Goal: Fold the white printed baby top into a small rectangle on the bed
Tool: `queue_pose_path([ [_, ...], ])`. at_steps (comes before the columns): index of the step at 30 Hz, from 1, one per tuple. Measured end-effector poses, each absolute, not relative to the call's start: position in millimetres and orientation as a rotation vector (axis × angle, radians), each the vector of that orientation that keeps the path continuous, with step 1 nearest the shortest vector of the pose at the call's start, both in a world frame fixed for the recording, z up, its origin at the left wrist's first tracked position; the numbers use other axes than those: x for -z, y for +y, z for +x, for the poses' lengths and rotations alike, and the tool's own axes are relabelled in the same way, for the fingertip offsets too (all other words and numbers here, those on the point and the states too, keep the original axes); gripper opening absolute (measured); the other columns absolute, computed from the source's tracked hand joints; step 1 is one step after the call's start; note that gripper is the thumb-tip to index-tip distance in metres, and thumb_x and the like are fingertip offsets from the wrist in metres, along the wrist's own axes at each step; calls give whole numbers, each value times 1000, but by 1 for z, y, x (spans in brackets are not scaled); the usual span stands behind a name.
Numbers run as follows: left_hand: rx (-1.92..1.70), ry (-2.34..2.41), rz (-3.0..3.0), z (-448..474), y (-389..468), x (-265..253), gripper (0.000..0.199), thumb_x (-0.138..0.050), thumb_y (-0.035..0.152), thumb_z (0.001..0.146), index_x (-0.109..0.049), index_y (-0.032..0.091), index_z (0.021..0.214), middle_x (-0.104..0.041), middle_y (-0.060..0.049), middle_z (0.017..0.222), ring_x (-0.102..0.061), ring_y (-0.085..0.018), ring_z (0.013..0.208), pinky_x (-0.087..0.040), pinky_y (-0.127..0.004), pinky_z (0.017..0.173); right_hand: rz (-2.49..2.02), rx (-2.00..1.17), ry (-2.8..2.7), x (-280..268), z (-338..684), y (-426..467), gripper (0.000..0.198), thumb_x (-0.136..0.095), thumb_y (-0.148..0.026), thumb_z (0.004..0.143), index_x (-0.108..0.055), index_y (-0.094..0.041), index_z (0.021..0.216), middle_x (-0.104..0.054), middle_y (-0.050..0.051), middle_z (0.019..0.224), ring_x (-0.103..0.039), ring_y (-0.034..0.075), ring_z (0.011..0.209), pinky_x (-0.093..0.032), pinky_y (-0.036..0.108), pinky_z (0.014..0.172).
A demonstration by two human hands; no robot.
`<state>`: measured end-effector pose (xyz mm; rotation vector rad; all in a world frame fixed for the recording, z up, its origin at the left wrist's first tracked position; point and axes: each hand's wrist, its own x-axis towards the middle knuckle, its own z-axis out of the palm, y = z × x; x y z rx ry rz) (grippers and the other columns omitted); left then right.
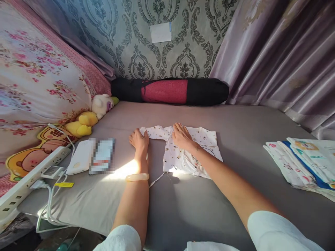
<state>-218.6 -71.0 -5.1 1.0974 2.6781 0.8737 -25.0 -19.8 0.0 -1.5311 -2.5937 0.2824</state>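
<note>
Shirt (174, 157) under right hand (181, 137); cushion lettering (55, 133) unreadable

head view | from wearer's head | facing forward and down | grey sheet (170, 212) near, patterned wall (162, 55) beyond

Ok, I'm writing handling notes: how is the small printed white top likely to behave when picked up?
The small printed white top is probably floppy, since it looks like thin cloth lying nearly flat on the grey sheet. It is likely light, being small and thin-looking. The loose tie trailing from its lower edge would probably dangle.
</note>
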Motion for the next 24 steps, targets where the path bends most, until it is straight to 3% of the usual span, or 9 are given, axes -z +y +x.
queue_pose_path([
  [6,-781,2687,1080,-218,-68,2,41,-57,34,89,-56,13,124,-59,-22,131,-49,-38,127,-38,-47,101,-1630,-238,-2606,14,-28,-22,65,-18,-39,105,-26,1,155,-19,17,164,-14,27,152,-11,42,125],
  [13,-889,2600,1031,-226,-65,5,22,-59,28,86,-63,17,104,-66,-20,119,-52,-39,125,-39,-50,101,-1661,-220,-2607,16,-29,-24,64,-18,-40,106,-25,-2,157,-17,15,165,-12,25,153,-9,41,125],
  [18,-1259,2452,923,-230,-62,5,7,-58,20,83,-57,20,89,-65,-12,100,-61,-31,106,-45,-46,96,-1671,-223,-2589,12,-30,-27,64,-20,-45,106,-21,-9,159,-18,15,164,-14,27,152,-11,43,124],
  [24,-1811,1800,538,-229,-64,6,13,-62,20,78,-51,20,86,-56,-1,79,-62,-19,80,-53,-37,80,-1694,-266,-2621,5,-32,-29,66,-21,-50,106,-15,-13,161,-16,17,165,-10,29,153,-9,45,123],
])
